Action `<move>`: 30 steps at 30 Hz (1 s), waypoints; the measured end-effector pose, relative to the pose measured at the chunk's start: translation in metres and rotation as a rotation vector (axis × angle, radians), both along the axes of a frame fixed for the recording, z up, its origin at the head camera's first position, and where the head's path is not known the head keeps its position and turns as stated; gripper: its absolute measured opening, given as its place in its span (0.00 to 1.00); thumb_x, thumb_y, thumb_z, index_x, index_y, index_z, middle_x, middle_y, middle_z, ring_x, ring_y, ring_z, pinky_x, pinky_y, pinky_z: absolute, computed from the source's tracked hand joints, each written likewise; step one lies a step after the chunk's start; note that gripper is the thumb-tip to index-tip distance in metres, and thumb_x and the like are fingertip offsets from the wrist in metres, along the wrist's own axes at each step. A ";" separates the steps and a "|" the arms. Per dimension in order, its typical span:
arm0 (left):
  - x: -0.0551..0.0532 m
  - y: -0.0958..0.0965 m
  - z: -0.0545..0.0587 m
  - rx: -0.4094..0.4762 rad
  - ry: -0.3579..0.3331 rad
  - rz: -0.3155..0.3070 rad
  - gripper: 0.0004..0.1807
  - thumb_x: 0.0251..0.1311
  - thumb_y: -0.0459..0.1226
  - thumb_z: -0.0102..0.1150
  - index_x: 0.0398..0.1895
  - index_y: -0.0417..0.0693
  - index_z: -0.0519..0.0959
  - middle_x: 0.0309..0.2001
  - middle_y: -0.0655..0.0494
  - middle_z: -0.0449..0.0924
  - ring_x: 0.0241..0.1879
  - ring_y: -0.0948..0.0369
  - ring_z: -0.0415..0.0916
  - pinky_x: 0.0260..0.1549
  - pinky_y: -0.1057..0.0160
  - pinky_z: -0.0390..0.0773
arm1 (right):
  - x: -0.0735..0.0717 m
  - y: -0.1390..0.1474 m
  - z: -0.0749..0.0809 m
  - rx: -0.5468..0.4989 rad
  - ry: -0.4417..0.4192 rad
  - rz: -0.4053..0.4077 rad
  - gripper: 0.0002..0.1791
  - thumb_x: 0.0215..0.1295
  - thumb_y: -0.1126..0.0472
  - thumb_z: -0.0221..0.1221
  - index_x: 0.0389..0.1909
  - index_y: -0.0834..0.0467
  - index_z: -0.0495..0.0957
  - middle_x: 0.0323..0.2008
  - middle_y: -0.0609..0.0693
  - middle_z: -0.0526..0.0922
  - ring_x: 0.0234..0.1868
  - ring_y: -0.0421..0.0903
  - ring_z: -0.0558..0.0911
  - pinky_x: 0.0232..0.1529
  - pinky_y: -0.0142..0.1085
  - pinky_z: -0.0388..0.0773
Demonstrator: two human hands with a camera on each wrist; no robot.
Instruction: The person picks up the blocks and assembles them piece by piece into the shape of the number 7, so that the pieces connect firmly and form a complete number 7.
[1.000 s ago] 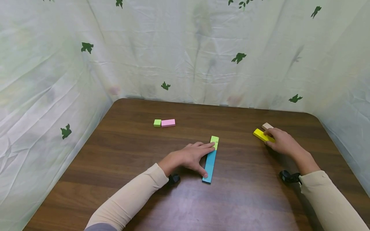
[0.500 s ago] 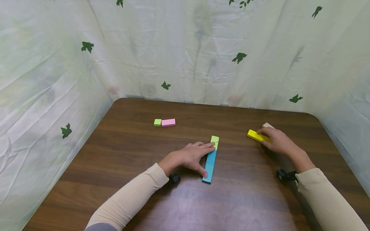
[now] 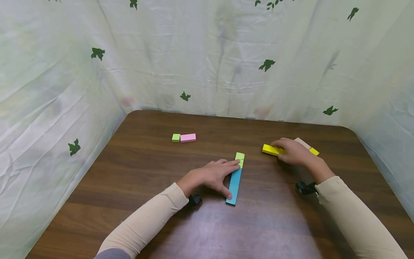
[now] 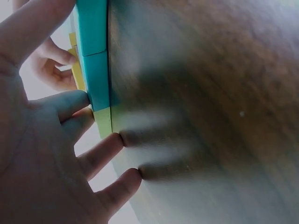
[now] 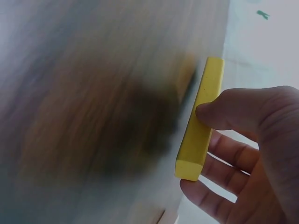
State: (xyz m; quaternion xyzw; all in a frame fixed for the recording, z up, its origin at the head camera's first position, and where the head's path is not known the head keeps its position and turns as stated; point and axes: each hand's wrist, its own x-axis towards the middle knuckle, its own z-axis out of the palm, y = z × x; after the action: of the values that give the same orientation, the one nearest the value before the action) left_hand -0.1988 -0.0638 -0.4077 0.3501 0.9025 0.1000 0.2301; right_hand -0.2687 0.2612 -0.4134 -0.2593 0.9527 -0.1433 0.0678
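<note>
In the head view, my left hand [image 3: 215, 176] lies with spread fingers along a straight row made of teal blocks [image 3: 235, 181] and a lime green block [image 3: 240, 157]. The thumb touches the row near its close end, and the fingertips reach the green block. Seen from the left wrist, the fingers are fairly straight and a seam divides two teal blocks [image 4: 96, 77]. At the right, my right hand [image 3: 294, 153] pinches a long yellow block [image 5: 201, 126] between thumb and fingers; it appears lifted off the table in the right wrist view.
Behind the right hand, a pale wooden block [image 3: 302, 143] lies by another yellow block [image 3: 314, 151], partly hidden. Farther left, a small green block [image 3: 176, 137] sits beside a pink block [image 3: 188, 138]. A patterned curtain [image 3: 207, 54] surrounds the brown table [image 3: 145, 162].
My right hand has carried the yellow block leftward, away from the pale block, uncovering another yellow block there. The left hand and the teal and green row have stayed in place.
</note>
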 end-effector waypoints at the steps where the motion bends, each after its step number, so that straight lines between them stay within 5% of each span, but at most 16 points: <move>1: 0.000 0.000 0.000 -0.001 -0.003 -0.002 0.55 0.51 0.60 0.70 0.80 0.61 0.51 0.81 0.67 0.41 0.78 0.55 0.47 0.72 0.45 0.58 | -0.001 -0.003 0.000 0.007 -0.004 0.005 0.24 0.63 0.67 0.57 0.61 0.64 0.75 0.57 0.63 0.80 0.54 0.57 0.79 0.56 0.55 0.76; 17: 0.005 -0.004 -0.001 -0.004 -0.010 -0.002 0.57 0.50 0.62 0.70 0.80 0.62 0.51 0.81 0.68 0.40 0.79 0.56 0.45 0.72 0.45 0.59 | -0.015 -0.035 -0.009 0.059 0.053 0.037 0.21 0.64 0.62 0.63 0.57 0.64 0.79 0.50 0.60 0.82 0.48 0.54 0.80 0.52 0.52 0.77; 30: 0.005 -0.005 -0.003 0.003 -0.009 0.008 0.57 0.49 0.63 0.69 0.80 0.63 0.51 0.81 0.68 0.40 0.79 0.56 0.46 0.72 0.44 0.58 | -0.023 -0.058 0.001 0.067 0.046 0.097 0.20 0.63 0.62 0.64 0.56 0.61 0.80 0.50 0.58 0.82 0.48 0.53 0.80 0.55 0.52 0.77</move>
State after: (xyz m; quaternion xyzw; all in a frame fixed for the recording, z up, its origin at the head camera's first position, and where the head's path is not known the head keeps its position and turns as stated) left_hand -0.1934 -0.0686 -0.4105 0.3463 0.9027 0.1040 0.2334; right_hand -0.2918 0.2029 -0.4119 -0.3059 0.9446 -0.1021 0.0614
